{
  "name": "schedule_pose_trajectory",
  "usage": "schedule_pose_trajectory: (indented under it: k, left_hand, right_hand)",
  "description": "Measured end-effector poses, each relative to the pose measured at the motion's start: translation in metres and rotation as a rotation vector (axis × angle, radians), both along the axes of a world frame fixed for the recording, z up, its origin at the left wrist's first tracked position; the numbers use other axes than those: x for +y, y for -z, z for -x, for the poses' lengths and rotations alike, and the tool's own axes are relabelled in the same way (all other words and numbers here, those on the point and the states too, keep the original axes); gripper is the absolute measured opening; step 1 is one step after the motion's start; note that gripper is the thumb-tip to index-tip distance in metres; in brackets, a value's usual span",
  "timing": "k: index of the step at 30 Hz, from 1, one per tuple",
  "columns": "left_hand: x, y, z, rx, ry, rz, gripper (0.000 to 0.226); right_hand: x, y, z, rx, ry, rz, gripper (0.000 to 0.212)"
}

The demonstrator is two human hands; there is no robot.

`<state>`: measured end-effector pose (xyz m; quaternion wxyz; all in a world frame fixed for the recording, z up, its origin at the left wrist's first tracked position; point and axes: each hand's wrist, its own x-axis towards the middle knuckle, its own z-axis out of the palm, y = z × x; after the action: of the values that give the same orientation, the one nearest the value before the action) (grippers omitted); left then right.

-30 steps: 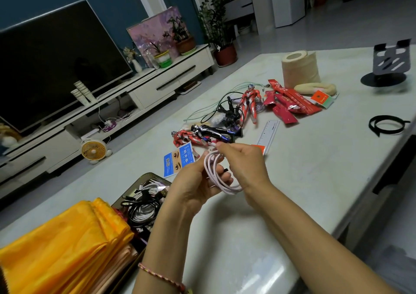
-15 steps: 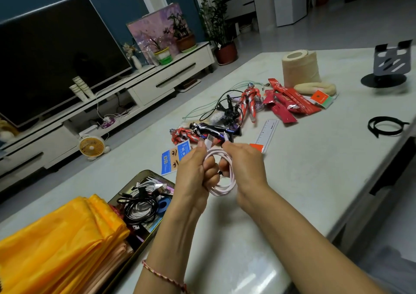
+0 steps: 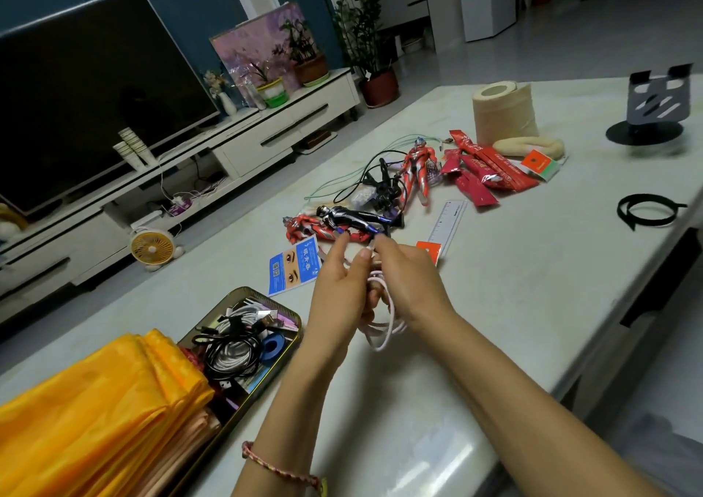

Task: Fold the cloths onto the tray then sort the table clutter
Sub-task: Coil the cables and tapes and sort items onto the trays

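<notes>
**Coiling a pink cable for the tray**

Both hands are raised just right of the tray (image 3: 247, 291), working on one pink cable (image 3: 384, 331). The left hand (image 3: 336, 299) has its fingers (image 3: 338, 247) curled round the gathered loops, which keeps the coil from springing apart. Only the forefinger is out straight. The right hand (image 3: 409, 285) pinches the cable's plug end at the top of the coil, probably to tuck it in and finish the bundle. The loops hang clear of the worktop (image 3: 532, 287).

The folded yellow cloths (image 3: 95, 401) lie stacked at the tray's near end, so that part of the job looks done. Its far end holds other coiled cables (image 3: 236, 348), which suggests this bundle belongs there too.

Beyond the tray, unsorted clutter waits on the worktop:
- a blue card (image 3: 293, 268)
- toy figures (image 3: 353, 219)
- a ruler (image 3: 447, 222)
- red sachets (image 3: 483, 169) further off
</notes>
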<state>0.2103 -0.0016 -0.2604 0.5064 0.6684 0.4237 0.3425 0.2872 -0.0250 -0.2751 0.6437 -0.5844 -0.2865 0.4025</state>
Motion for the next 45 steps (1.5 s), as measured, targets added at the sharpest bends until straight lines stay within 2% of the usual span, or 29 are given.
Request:
schedule_pose_trajectory:
  k: [2,4,7,9,11,15,19,21,24,26,29,32,37,39,42,45]
  left_hand:
    - [0.0,0.001,0.0,0.052,-0.048,-0.009,0.029]
    - [0.001,0.006,0.0,0.109,-0.151,-0.104,0.017]
    - [0.003,0.013,0.002,0.204,-0.299,-0.309,0.018]
    - [0.001,0.013,0.002,0.18,-0.31,-0.324,0.017]
    - [-0.003,0.012,0.0,0.155,-0.294,-0.315,0.016]
    - [-0.012,0.008,-0.004,0.02,-0.24,-0.372,0.024]
    - [-0.015,0.008,-0.006,0.009,-0.282,-0.428,0.023]
    - [-0.017,0.012,-0.005,0.022,-0.331,-0.482,0.019]
    - [-0.018,0.017,-0.002,0.06,-0.355,-0.538,0.014]
    - [-0.016,0.022,0.003,0.062,-0.382,-0.495,0.022]
    - [-0.014,0.023,0.006,0.014,-0.419,-0.306,0.027]
    - [-0.013,0.014,0.012,-0.174,-0.411,-0.052,0.021]
    - [-0.004,0.019,0.029,-0.21,-0.361,0.008,0.015]
    - [-0.002,0.021,0.038,-0.283,-0.32,0.094,0.015]
    - [-0.002,0.015,0.045,-0.446,-0.152,0.294,0.018]
    - [0.001,0.018,0.051,-0.454,-0.128,0.309,0.012]
  right_hand:
    - [-0.001,-0.001,0.004,-0.115,-0.023,-0.049,0.055]
    - [-0.003,-0.002,0.006,-0.167,-0.069,-0.064,0.06]
    - [-0.004,-0.001,0.009,-0.215,-0.185,-0.088,0.044]
    - [-0.001,0.003,0.013,-0.303,-0.146,-0.082,0.039]
    - [0.002,0.006,0.018,-0.267,-0.032,-0.033,0.041]
    - [0.002,0.002,0.013,-0.005,0.028,-0.075,0.045]
    - [0.001,0.001,0.012,-0.012,0.031,-0.136,0.041]
    - [0.005,0.002,0.018,-0.08,0.084,-0.101,0.043]
    - [0.007,0.006,0.025,-0.086,0.128,-0.051,0.045]
    - [0.008,0.008,0.029,-0.138,0.11,-0.027,0.049]
    - [0.008,0.009,0.026,-0.268,0.078,-0.04,0.053]
    - [0.01,0.011,0.026,-0.361,0.073,-0.039,0.05]
    - [0.015,0.014,0.027,-0.579,0.063,0.057,0.044]
    - [0.017,0.017,0.028,-0.503,0.054,0.065,0.046]
    - [0.021,0.015,0.024,-0.253,0.046,0.052,0.05]
    - [0.026,0.016,0.022,-0.202,0.021,0.07,0.053]
